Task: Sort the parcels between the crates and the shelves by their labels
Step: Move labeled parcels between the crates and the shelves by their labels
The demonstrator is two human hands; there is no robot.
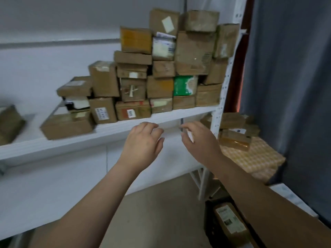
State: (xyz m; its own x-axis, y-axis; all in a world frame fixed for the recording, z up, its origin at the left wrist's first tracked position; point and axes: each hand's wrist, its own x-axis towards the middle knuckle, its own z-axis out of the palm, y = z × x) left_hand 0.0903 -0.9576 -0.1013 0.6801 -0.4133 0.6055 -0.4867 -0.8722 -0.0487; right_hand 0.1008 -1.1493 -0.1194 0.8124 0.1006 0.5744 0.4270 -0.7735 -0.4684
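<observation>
A person's two bare forearms reach up toward a white metal shelf against a pale wall. The left hand and the right hand hover side by side, apart from each other, just in front of the shelf's front edge. On both, the fingers are loosely curled and spread, and they seem to grip nothing. The picture is blurred around the right fingertips. Neither hand touches a parcel.

On the shelf, above and behind the hands, stands a tall, uneven stack of cardboard parcels. It is low on the left and rises in steps to its highest point on the right, by the shelf's upright post. Most are plain brown, and several carry white labels too blurred to read. One green parcel sits in the right part of the stack, wedged between brown ones. A lone brown parcel lies on the same shelf at the far left, well apart from the stack.

To the right, beyond the post, a few smaller parcels are piled on an orange-and-white checked cloth. At the lower right, below the right forearm, a labelled parcel lies in a dark crate on the floor. A grey curtain hangs along the right side.
</observation>
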